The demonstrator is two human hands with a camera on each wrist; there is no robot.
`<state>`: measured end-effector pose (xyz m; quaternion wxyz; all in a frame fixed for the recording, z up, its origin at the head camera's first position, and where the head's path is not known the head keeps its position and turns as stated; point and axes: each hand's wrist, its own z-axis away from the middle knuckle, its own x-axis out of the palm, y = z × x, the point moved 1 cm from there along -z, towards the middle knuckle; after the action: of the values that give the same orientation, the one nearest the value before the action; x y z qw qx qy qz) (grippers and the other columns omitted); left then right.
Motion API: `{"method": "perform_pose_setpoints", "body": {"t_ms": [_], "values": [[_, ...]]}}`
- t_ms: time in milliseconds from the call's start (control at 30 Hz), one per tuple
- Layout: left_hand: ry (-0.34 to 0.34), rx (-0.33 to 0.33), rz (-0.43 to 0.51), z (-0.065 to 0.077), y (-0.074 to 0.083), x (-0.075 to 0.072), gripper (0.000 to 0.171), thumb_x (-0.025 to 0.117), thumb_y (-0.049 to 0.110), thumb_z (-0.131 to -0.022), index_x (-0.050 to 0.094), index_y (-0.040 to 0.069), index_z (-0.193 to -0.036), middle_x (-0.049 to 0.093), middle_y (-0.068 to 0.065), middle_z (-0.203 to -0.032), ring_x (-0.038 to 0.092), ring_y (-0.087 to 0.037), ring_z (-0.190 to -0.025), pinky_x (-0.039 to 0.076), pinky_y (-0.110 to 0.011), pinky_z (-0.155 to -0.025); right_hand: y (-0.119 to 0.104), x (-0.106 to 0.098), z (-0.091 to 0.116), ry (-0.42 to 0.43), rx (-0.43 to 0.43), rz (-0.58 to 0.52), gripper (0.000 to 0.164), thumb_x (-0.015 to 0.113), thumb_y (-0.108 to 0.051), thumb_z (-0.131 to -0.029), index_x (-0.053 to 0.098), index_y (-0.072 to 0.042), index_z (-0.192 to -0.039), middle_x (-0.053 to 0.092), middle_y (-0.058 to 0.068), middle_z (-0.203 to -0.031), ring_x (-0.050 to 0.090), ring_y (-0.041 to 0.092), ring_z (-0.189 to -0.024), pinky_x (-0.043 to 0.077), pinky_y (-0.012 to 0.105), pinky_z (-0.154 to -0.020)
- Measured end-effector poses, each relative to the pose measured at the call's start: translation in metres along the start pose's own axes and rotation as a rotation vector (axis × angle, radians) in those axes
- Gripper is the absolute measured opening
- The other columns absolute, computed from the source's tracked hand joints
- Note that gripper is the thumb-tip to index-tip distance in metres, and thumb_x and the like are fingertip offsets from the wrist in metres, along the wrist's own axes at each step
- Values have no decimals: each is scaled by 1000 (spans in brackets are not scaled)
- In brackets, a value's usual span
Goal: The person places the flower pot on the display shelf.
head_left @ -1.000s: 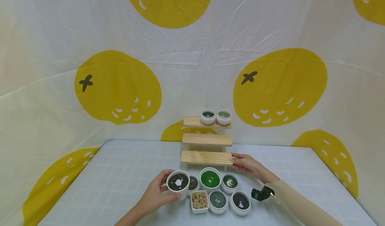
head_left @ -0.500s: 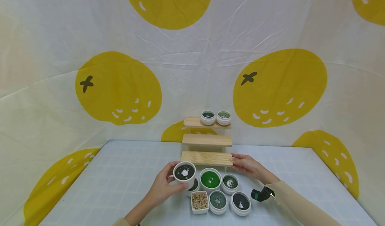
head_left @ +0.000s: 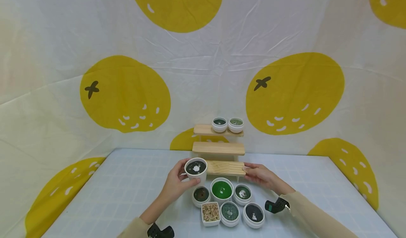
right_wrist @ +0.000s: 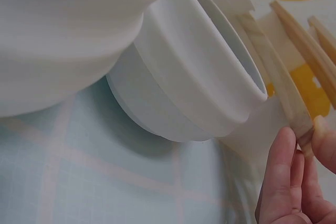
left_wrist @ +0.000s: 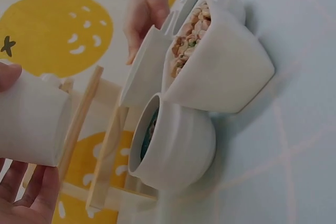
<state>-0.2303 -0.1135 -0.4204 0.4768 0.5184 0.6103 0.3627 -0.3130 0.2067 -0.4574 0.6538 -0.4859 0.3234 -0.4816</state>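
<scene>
My left hand [head_left: 177,181] grips a white cup [head_left: 199,177] with dark filling and a white figure on top, its thumb on the near side. The cup overlaps the left end of the lowest step [head_left: 226,168] of a three-tier wooden stand in the head view. In the left wrist view the cup [left_wrist: 31,119] is upright relative to the stand, held between thumb and fingers. My right hand [head_left: 261,176] pinches the right end of that lowest step, thumb above and fingers below, as the right wrist view shows on the step's end [right_wrist: 299,121].
Two small white pots [head_left: 219,125] stand on the top step. The middle step [head_left: 219,148] is behind the lowest one. In front of the stand are a bright green-filled pot [head_left: 221,189], a brown-topped pot [head_left: 201,195], a square dish of pebbles [head_left: 210,212] and several other pots.
My left hand has carried the cup forward and slightly right, from beside the pots to the lowest step's left end, uncovering the brown-topped pot. My right hand has stayed on the step.
</scene>
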Motion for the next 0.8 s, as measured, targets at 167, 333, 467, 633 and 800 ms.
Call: {"method": "perform_pose_setpoints", "body": {"t_ms": [167,333,467,633,800], "values": [[4,7,-30,-10,5,-1,66,81,7,-73,50,4,-131,59,-13,-124,60,-22,-104,54,-22,-84,-1,1,1,3,7,-2,65,55,-15,-97,22,9,-148,66,3,-99,64,7,-83,57,21,-77],[24,6,-48,-23,12,-3,63,81,10,-75,51,4,-131,59,-14,-124,60,-23,-104,55,-30,-87,-2,0,1,-6,-1,4,65,55,-15,-97,22,10,-147,66,2,-97,64,6,-82,57,20,-77],[33,9,-57,-34,16,-4,64,81,12,-75,51,5,-132,60,-14,-123,60,-23,-103,56,-35,-89,-3,0,1,-6,-3,9,65,54,-14,-97,21,11,-147,65,3,-98,64,6,-82,57,20,-77],[38,4,-86,-44,18,-6,66,82,15,-75,51,6,-132,60,-13,-121,61,-23,-101,56,-36,-88,-3,1,2,-5,1,8,65,55,-15,-97,21,10,-147,65,3,-99,63,6,-83,57,20,-78],[48,3,-112,-54,21,-5,68,82,17,-75,49,6,-133,60,-13,-121,61,-25,-102,56,-37,-89,-4,1,2,2,5,11,64,55,-15,-97,22,10,-147,66,3,-98,64,6,-83,57,20,-78]]}}
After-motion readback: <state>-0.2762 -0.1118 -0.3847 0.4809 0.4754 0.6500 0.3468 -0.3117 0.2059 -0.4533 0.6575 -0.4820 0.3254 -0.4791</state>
